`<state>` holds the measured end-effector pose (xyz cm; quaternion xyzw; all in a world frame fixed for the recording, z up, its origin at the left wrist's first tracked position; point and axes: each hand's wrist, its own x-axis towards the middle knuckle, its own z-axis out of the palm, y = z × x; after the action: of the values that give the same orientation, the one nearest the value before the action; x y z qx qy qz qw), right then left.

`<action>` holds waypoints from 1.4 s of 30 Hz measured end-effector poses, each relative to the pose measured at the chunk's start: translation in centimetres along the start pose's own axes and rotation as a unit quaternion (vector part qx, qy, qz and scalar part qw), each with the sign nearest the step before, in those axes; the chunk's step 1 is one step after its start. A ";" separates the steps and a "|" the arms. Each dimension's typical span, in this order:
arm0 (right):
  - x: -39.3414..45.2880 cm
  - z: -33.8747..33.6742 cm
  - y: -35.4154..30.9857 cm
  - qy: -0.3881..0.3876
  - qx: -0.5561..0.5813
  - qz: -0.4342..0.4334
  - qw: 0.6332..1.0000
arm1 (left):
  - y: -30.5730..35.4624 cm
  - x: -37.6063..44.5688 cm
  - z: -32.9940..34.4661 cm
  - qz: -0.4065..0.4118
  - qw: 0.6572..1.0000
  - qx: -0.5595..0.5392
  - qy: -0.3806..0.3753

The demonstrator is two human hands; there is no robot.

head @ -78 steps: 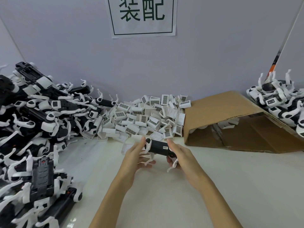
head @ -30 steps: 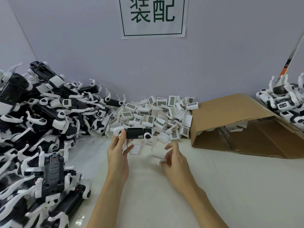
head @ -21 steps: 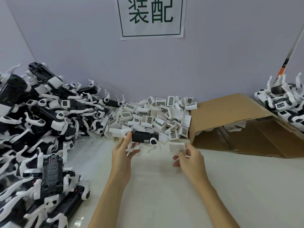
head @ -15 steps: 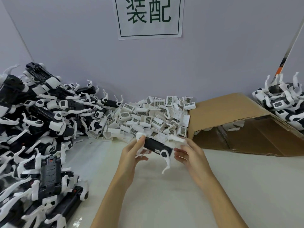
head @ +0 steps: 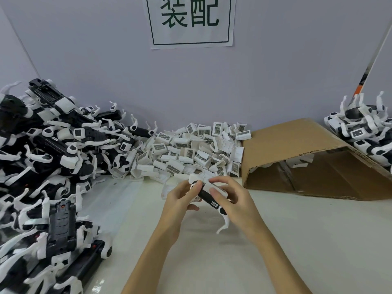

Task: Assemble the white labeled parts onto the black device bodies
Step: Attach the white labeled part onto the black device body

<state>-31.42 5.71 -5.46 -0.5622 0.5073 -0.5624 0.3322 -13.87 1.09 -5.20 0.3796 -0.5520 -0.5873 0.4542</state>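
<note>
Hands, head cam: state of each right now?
Left hand: grips the black device body at its far end.
Right hand: pinches a white labeled part against that body.

Single head-worn view, facing forward and down, close over table (head: 297,240), wall behind

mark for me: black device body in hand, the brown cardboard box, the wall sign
black device body (head: 206,197), head view, bare mid-section.
brown cardboard box (head: 297,136), head view, top panel.
white paper wall sign (head: 230,22), head view, right margin.
</note>
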 end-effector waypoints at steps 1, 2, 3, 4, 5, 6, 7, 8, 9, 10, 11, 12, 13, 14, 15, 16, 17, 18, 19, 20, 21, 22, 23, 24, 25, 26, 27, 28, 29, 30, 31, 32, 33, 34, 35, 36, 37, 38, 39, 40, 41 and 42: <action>0.0 0.1 0.1 0.001 -0.008 -0.004 1.000 | 0.0 0.0 0.0 0.002 1.000 0.002 0.001; -0.1 0.2 0.2 0.003 -0.022 -0.014 1.000 | 0.0 0.0 0.1 0.003 1.000 0.004 0.003; -0.2 0.4 0.3 0.005 -0.041 -0.029 0.999 | -0.1 0.0 0.1 0.005 1.000 0.002 0.006; -0.2 0.6 0.4 0.010 -0.067 -0.048 0.997 | -0.1 0.0 0.2 0.006 1.000 -0.003 0.010; -0.3 0.8 0.4 0.017 -0.106 -0.071 0.992 | -0.2 -0.1 0.3 0.006 1.000 -0.009 0.017; -0.4 1.1 0.6 0.026 -0.157 -0.097 0.982 | -0.2 -0.1 0.4 0.006 1.000 -0.014 0.026; -0.5 1.3 0.9 0.034 -0.215 -0.120 0.969 | -0.3 -0.1 0.5 0.007 0.999 -0.017 0.035; -0.5 1.7 1.1 0.041 -0.267 -0.134 0.954 | -0.4 -0.2 0.7 0.008 0.999 -0.020 0.042; -0.6 2.1 1.1 0.051 -0.305 -0.141 0.940 | -0.4 -0.2 0.9 0.010 0.999 -0.023 0.048; -0.6 2.4 1.1 0.067 -0.331 -0.146 0.930 | -0.5 -0.2 1.1 0.011 0.998 -0.024 0.051; -0.7 2.8 1.2 0.088 -0.347 -0.155 0.921 | -0.5 -0.2 1.3 0.014 0.998 -0.023 0.053; -0.7 3.0 1.2 0.109 -0.357 -0.166 0.913 | -0.5 -0.3 1.4 0.018 0.998 -0.020 0.053; -0.7 3.1 1.2 0.124 -0.363 -0.177 0.906 | -0.4 -0.3 1.5 0.022 0.998 -0.018 0.053; -0.7 3.2 1.3 0.134 -0.364 -0.187 0.902 | -0.4 -0.3 1.5 0.026 0.998 -0.017 0.053; -0.6 3.1 1.3 0.141 -0.364 -0.196 0.900 | -0.4 -0.4 1.6 0.030 0.998 -0.015 0.052; -0.6 3.1 1.4 0.148 -0.365 -0.207 0.896 | -0.4 -0.4 1.7 0.034 0.998 -0.014 0.051; -0.5 3.1 1.3 0.157 -0.368 -0.218 0.890 | -0.4 -0.4 1.8 0.037 0.998 -0.015 0.051; -0.4 3.1 1.3 0.165 -0.371 -0.226 0.885 | -0.3 -0.4 1.8 0.039 0.998 -0.015 0.054; -0.3 3.1 1.3 0.168 -0.374 -0.226 0.884 | -0.3 -0.4 1.8 0.040 0.997 -0.013 0.058; -0.3 3.0 1.2 0.162 -0.378 -0.218 0.885 | -0.3 -0.4 1.7 0.041 0.997 -0.009 0.062; -0.2 2.8 1.1 0.148 -0.374 -0.204 0.893 | -0.3 -0.4 1.6 0.039 0.997 -0.002 0.064; -0.2 2.4 1.2 0.119 -0.346 -0.182 0.913 | -0.3 -0.3 1.3 0.037 0.997 0.003 0.063; -0.2 1.9 1.2 0.076 -0.282 -0.149 0.945 | -0.3 -0.3 1.1 0.037 0.998 0.007 0.059; -0.2 1.5 0.9 0.030 -0.187 -0.104 0.976 | -0.2 -0.2 0.8 0.040 0.998 0.013 0.054; -0.2 1.0 0.5 -0.005 -0.089 -0.049 0.995 | -0.2 -0.1 0.4 0.045 0.998 0.021 0.044; -0.1 0.7 0.2 -0.020 -0.017 0.001 1.000 | -0.1 0.0 0.0 0.055 0.998 0.033 0.025; 0.0 0.2 0.1 -0.026 0.012 0.032 0.999 | 0.1 0.0 -0.4 0.070 0.997 0.044 -0.005; 0.1 -0.3 -0.1 -0.038 0.013 0.051 0.998 | 0.3 -0.1 -0.7 0.087 0.994 0.056 -0.044; 0.1 -0.8 -0.1 -0.067 0.005 0.059 0.996 | 0.5 -0.2 -1.0 0.100 0.989 0.070 -0.080; 0.0 -1.4 -0.2 -0.102 0.003 0.064 0.993 | 0.7 -0.3 -1.4 0.108 0.985 0.089 -0.105; -0.2 -1.9 -0.3 -0.133 0.010 0.066 0.989 | 0.7 -0.4 -1.9 0.116 0.980 0.108 -0.121; -0.2 -2.4 -0.5 -0.151 0.025 0.066 0.986 | 0.8 -0.4 -2.2 0.122 0.976 0.124 -0.129; -0.3 -2.6 -0.7 -0.152 0.035 0.065 0.986 | 0.9 -0.3 -2.5 0.129 0.974 0.134 -0.128; -0.3 -2.7 -0.7 -0.134 0.033 0.061 0.989 | 1.0 -0.3 -2.6 0.136 0.973 0.144 -0.115; -0.2 -2.5 -0.5 -0.100 0.011 0.047 0.994 | 1.0 -0.3 -2.4 0.148 0.971 0.162 -0.089; -0.2 -2.2 -0.3 -0.056 -0.034 0.021 0.998 | 1.0 -0.3 -2.2 0.168 0.966 0.189 -0.056; 0.0 -1.9 -0.1 -0.008 -0.094 -0.016 0.995 | 0.7 -0.3 -1.9 0.187 0.958 0.216 -0.022; 0.0 -1.5 0.2 0.032 -0.158 -0.058 0.985 | 0.4 -0.3 -1.6 0.198 0.952 0.234 0.004; 0.1 -1.3 0.4 0.058 -0.214 -0.104 0.969 | 0.1 -0.2 -1.5 0.197 0.950 0.241 0.018; 0.2 -1.1 0.7 0.068 -0.260 -0.152 0.951 | -0.1 -0.1 -1.4 0.189 0.951 0.244 0.020; 0.3 -1.1 0.9 0.071 -0.298 -0.194 0.932 | -0.3 0.1 -1.5 0.178 0.953 0.245 0.014; 0.4 -1.0 1.1 0.074 -0.326 -0.224 0.915 | -0.4 0.2 -1.6 0.166 0.955 0.246 0.006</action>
<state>-32.70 5.25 -6.24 -0.6951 0.5460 -0.4656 -0.0429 -12.48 0.40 -5.75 0.3862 -0.7319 -0.3471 0.4413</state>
